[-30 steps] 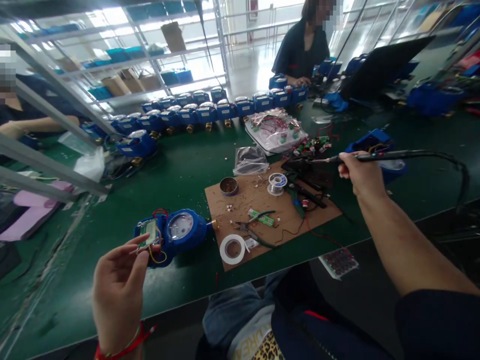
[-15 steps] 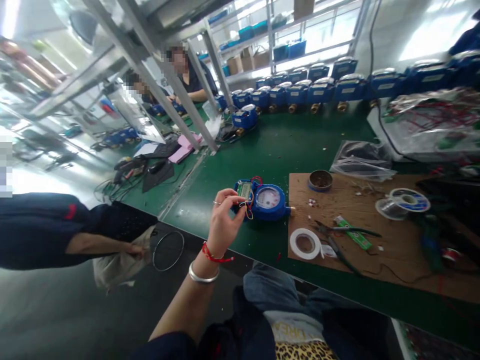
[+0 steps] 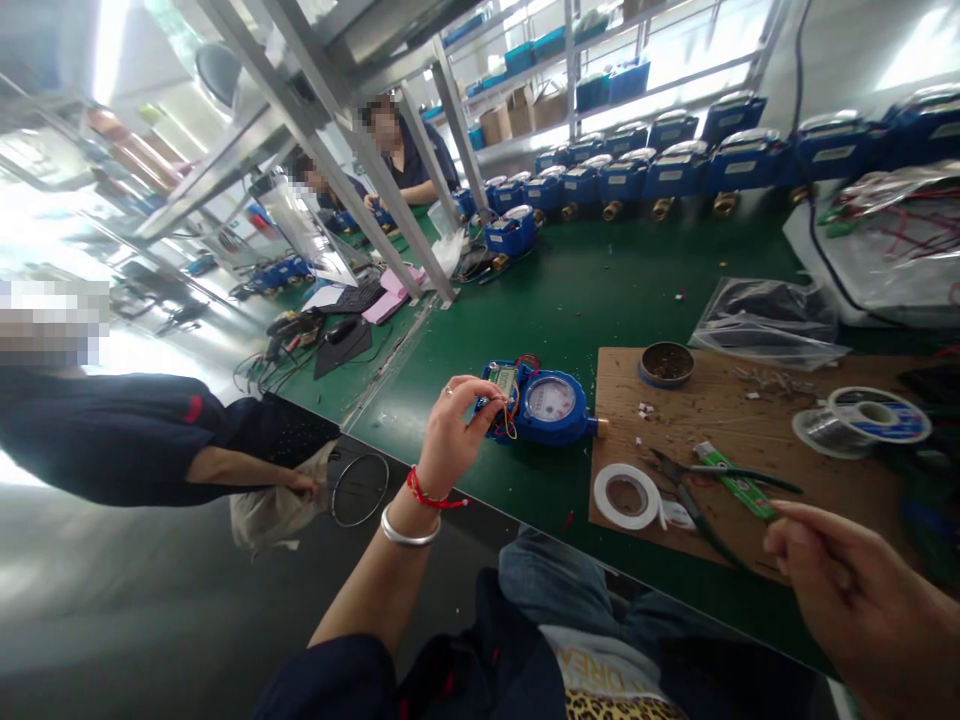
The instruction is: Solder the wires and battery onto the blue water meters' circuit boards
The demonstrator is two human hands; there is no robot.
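Note:
A blue water meter (image 3: 553, 402) with a round dial lies on the green bench, its brass fitting pointing right. Beside the dial is an open compartment with a small display (image 3: 504, 378). My left hand (image 3: 456, 425) pinches thin coloured wires (image 3: 511, 412) over that compartment. At the right, my right hand (image 3: 855, 585) is closed, its fingertips by the end of a green-and-white tube (image 3: 735, 482) and the pliers (image 3: 697, 500). Whatever its fingers may hold is hidden.
On the cardboard sheet (image 3: 615, 375) are a white tape roll (image 3: 598, 497), a round tin (image 3: 666, 382) and a solder spool (image 3: 825, 445). Several blue meters (image 3: 675, 168) line the back. A plastic bag (image 3: 765, 350) lies near a metal frame post (image 3: 397, 200). Another person (image 3: 135, 430) stands left.
My right hand has come into view at the lower right, beside the pliers and tube. The view has shifted left. My left hand stays at the meter's wires.

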